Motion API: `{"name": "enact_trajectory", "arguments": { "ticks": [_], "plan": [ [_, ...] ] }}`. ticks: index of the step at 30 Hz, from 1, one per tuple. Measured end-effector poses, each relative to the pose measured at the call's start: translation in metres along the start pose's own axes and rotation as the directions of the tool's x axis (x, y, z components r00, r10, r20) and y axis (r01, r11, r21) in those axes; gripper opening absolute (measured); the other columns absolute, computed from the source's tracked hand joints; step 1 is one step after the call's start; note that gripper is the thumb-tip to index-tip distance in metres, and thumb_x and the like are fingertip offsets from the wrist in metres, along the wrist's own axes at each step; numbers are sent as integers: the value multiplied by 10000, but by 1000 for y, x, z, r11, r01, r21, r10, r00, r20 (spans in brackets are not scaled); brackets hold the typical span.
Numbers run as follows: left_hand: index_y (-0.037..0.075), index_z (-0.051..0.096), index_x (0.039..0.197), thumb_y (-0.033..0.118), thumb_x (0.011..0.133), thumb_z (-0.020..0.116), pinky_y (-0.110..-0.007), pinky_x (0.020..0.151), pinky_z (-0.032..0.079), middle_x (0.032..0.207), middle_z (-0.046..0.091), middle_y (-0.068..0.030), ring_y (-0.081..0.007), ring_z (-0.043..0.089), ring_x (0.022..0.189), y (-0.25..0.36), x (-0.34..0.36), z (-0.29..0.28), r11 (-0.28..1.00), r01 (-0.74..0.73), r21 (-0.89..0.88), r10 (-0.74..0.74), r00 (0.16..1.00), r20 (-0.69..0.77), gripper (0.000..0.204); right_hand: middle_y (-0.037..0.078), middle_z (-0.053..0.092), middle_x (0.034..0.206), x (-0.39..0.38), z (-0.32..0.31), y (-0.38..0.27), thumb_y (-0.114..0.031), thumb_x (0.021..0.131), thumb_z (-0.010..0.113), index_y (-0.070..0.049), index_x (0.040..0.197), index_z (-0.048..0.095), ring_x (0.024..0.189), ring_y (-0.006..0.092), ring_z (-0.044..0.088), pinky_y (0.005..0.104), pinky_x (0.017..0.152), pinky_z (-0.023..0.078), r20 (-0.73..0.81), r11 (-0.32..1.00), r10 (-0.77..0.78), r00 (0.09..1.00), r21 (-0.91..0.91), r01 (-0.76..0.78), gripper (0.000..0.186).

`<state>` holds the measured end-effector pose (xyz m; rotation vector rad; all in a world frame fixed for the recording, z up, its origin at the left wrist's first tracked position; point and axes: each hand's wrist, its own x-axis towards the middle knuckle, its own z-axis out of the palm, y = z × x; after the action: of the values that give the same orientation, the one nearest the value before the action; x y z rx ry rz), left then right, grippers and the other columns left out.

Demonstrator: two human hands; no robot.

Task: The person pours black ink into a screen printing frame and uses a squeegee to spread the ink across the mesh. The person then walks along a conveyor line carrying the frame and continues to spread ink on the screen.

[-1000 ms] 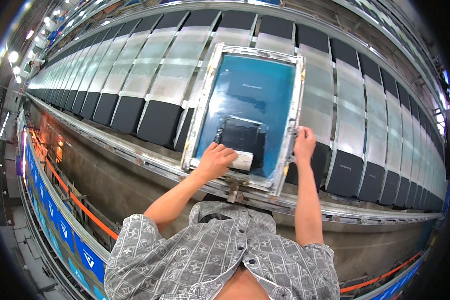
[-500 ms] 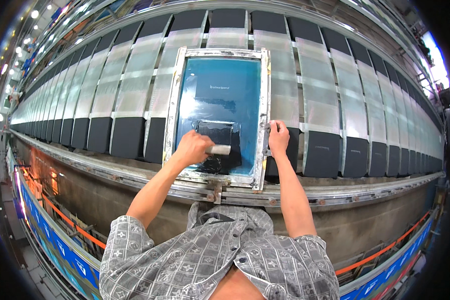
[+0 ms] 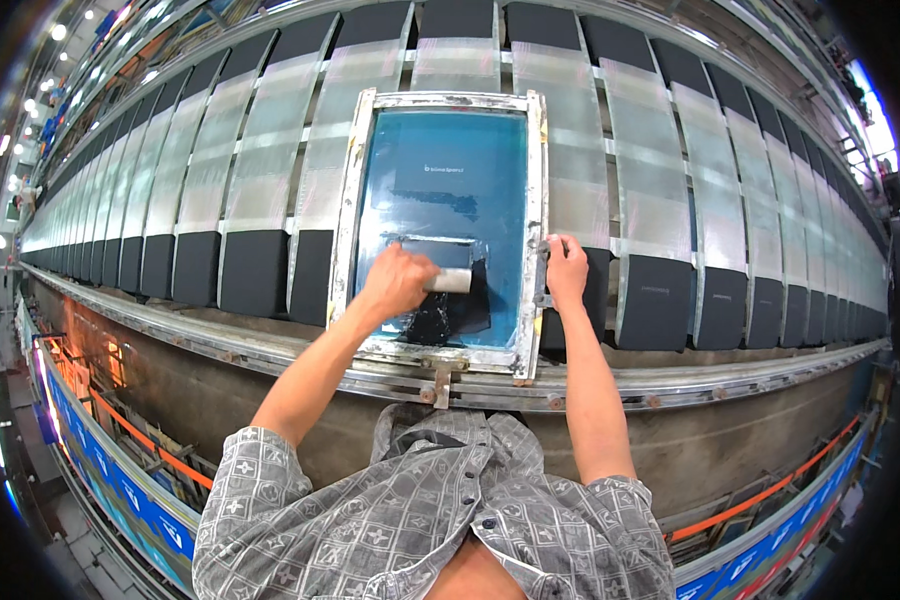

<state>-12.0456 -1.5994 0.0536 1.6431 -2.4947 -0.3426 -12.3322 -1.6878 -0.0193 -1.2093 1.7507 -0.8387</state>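
Observation:
A framed printing screen (image 3: 538,180) with a blue mesh (image 3: 450,140) lies in front of me. My left hand (image 3: 400,283) is closed round a squeegee with a pale handle (image 3: 454,281), resting on the near half of the mesh. Wet black ink (image 3: 432,322) spreads around and below the squeegee; its blade is mostly hidden. At the frame's right side, my right hand (image 3: 567,268) has its fingers bent and pressed against the outer edge, near a small metal bracket (image 3: 541,290). Small light lettering shows farther up the mesh.
Long rows of pale boards bearing black fabric pieces (image 3: 654,300) stretch away on both sides. A metal rail (image 3: 610,388) runs between me and the boards, with a metal stop (image 3: 442,386) below the frame. Orange bars (image 3: 165,455) lie lower left.
My left hand and the squeegee have moved slightly away from me over the mesh. My right hand stays at the frame's right edge. The whole view has shifted a little.

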Motion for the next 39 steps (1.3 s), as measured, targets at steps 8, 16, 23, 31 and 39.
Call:
{"name": "enact_trajectory", "arguments": {
  "ticks": [8,16,23,31,39],
  "plan": [
    [133,707,876,57,620,688,-370,764,454,889,674,-19,-225,637,770,43,-51,4,1000,14,-2,-14,998,-66,268,151,702,914,7,1,3,-322,934,594,-66,1026,696,880,282,670,376,802,487,4,999,29,1000,27,-29,290],
    [157,738,916,187,680,772,-430,765,504,840,699,-66,-300,662,791,0,20,-25,998,57,-12,-56,995,85,240,158,698,934,10,-3,7,-304,935,585,-53,1030,694,896,282,665,371,814,484,-4,1000,-14,1000,14,14,290],
    [114,724,1037,-34,620,686,-402,787,466,1065,697,-55,-275,631,898,10,-14,13,995,81,-55,-90,978,-187,444,150,701,923,8,4,6,-311,931,589,-58,1029,697,892,292,666,374,818,488,26,999,42,999,24,-43,293],
    [120,669,1082,28,612,697,-386,769,421,1066,658,-15,-224,583,887,37,-95,-17,997,58,57,-46,978,-204,479,135,705,812,-11,11,-44,-267,923,610,-78,994,692,774,284,691,391,729,519,-120,985,-158,980,44,164,218],
    [120,697,1014,24,556,773,-395,795,432,1016,688,-16,-242,612,891,-67,-157,-53,991,134,-6,-134,988,-77,475,192,694,905,-80,145,-76,-251,934,592,-38,977,666,888,379,679,420,752,522,-94,965,-193,977,162,207,230]
  ]
}}
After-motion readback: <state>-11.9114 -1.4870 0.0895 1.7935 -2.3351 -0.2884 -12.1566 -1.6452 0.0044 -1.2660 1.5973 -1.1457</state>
